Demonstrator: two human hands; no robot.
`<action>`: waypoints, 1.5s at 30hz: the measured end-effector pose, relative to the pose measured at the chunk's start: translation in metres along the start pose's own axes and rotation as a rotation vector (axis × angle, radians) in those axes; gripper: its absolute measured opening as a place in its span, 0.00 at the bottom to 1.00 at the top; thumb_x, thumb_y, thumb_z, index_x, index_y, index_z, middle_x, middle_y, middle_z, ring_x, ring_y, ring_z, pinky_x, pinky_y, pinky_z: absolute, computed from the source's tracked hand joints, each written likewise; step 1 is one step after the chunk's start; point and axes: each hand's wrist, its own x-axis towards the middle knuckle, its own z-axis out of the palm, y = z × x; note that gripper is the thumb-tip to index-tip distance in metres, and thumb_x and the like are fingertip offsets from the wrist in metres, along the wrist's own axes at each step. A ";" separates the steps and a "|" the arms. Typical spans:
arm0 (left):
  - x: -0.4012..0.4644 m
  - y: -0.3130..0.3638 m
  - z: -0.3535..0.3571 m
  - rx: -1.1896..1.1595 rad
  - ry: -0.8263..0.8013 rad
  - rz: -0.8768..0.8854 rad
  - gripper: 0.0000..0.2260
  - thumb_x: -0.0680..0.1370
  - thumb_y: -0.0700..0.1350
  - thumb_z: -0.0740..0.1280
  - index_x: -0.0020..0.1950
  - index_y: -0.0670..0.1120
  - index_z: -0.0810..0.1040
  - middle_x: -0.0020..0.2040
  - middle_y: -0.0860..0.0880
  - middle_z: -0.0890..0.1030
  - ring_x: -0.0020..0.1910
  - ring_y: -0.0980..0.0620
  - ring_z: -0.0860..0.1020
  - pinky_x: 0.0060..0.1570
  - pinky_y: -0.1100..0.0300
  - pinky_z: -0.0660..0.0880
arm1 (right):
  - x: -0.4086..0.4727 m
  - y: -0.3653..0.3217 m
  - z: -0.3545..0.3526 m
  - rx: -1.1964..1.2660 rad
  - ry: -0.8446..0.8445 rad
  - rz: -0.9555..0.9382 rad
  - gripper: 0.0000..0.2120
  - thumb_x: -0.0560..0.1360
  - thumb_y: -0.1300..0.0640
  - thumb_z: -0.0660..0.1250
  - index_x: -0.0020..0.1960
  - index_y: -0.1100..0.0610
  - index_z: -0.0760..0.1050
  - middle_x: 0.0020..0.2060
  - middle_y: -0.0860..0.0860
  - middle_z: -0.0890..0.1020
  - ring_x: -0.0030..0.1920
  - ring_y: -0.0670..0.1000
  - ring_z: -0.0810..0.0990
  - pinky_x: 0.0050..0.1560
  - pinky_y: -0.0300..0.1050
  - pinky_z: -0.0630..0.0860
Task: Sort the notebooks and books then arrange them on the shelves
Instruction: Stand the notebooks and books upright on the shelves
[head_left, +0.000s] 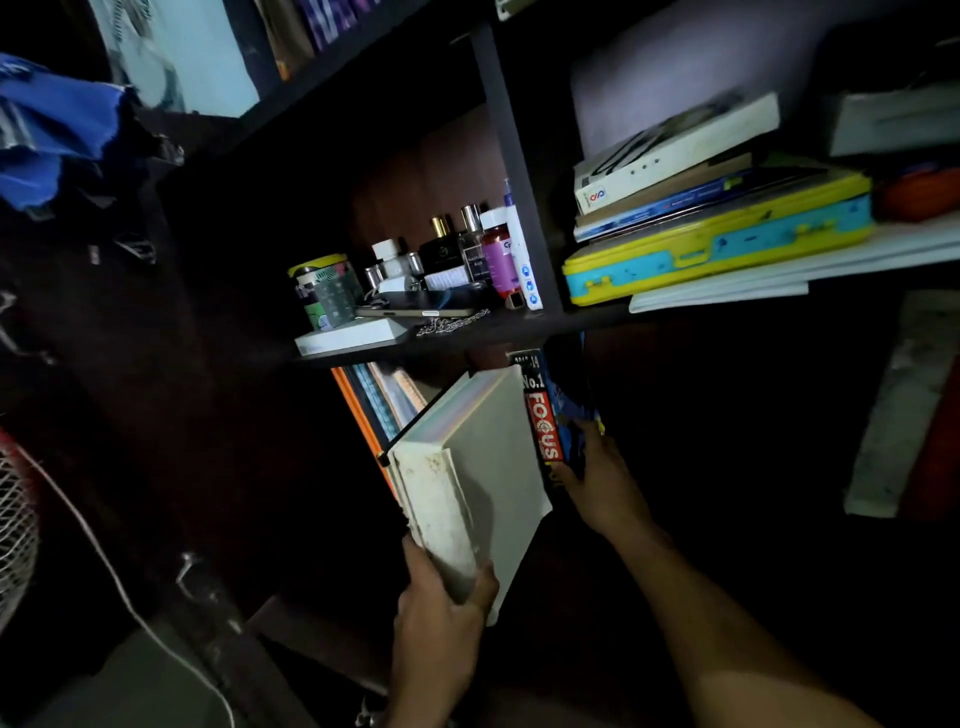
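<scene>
**Shelving the white book on the lower shelf**

Head view: the left hand (441, 597) grips the thick white worn book (467, 467) tilted at the dark lower shelf (415, 348); the right hand (602, 483) holds the black-and-red "Focus" book (543, 421) upright. Next, it likely needs tipping upright and sliding beside the orange-spined notebooks (363, 410).

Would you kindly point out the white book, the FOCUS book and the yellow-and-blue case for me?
white book (488, 467): head view, on its pale cover.
FOCUS book (543, 426): head view, on the red spine lettering.
yellow-and-blue case (727, 244): head view, on its front edge.
</scene>
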 end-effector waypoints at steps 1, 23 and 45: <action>-0.003 0.002 0.000 0.004 -0.005 -0.003 0.40 0.77 0.56 0.71 0.81 0.51 0.51 0.66 0.43 0.77 0.63 0.40 0.76 0.52 0.55 0.73 | -0.001 -0.001 0.000 -0.004 -0.002 0.000 0.31 0.79 0.56 0.69 0.78 0.49 0.60 0.74 0.56 0.67 0.72 0.59 0.69 0.70 0.51 0.68; 0.022 0.018 0.020 0.002 0.119 0.114 0.22 0.76 0.50 0.74 0.59 0.44 0.65 0.52 0.46 0.77 0.52 0.45 0.79 0.47 0.59 0.71 | 0.017 0.015 -0.017 0.091 -0.125 0.125 0.35 0.75 0.54 0.74 0.77 0.46 0.60 0.69 0.50 0.76 0.67 0.54 0.76 0.67 0.52 0.73; 0.033 0.024 0.043 -0.207 0.208 -0.012 0.21 0.78 0.55 0.69 0.62 0.48 0.63 0.61 0.43 0.77 0.61 0.39 0.78 0.54 0.57 0.69 | 0.007 -0.003 -0.010 -0.114 0.002 0.152 0.38 0.71 0.40 0.74 0.75 0.52 0.63 0.62 0.56 0.79 0.59 0.60 0.80 0.59 0.54 0.78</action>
